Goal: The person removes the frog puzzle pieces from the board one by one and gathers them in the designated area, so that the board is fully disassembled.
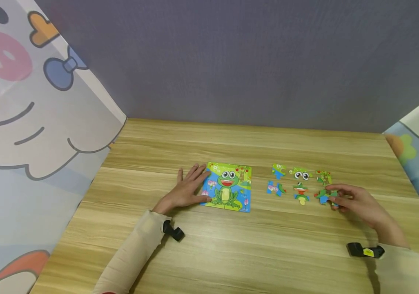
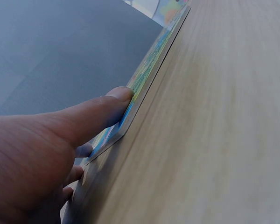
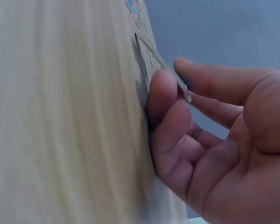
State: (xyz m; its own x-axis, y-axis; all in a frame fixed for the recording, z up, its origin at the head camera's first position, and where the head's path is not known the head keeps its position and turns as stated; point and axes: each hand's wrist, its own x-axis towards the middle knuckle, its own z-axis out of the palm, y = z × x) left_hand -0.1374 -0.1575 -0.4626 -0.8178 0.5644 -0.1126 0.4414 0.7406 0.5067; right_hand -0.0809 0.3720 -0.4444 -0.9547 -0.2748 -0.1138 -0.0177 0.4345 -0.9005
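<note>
A square frog picture board (image 1: 226,188) lies flat near the middle of the table. My left hand (image 1: 185,192) rests on its left side, fingers spread, the thumb (image 2: 119,95) pressing on the board's surface by the near edge. Over on the right, my right hand (image 1: 360,204) pinches a blue and green puzzle piece (image 1: 322,197) between thumb and fingers. In the right wrist view this thin piece (image 3: 154,52) is tilted, its near end raised in the fingers and its far end low by the table. The fingers cover part of its picture.
Several loose puzzle pieces lie between the board and my right hand, among them a frog-eyes piece (image 1: 300,174), a mouth-and-belly piece (image 1: 301,195), a pink-flower piece (image 1: 276,188) and a tree piece (image 1: 326,176). A grey panel (image 1: 253,65) stands behind the wooden table (image 1: 231,253).
</note>
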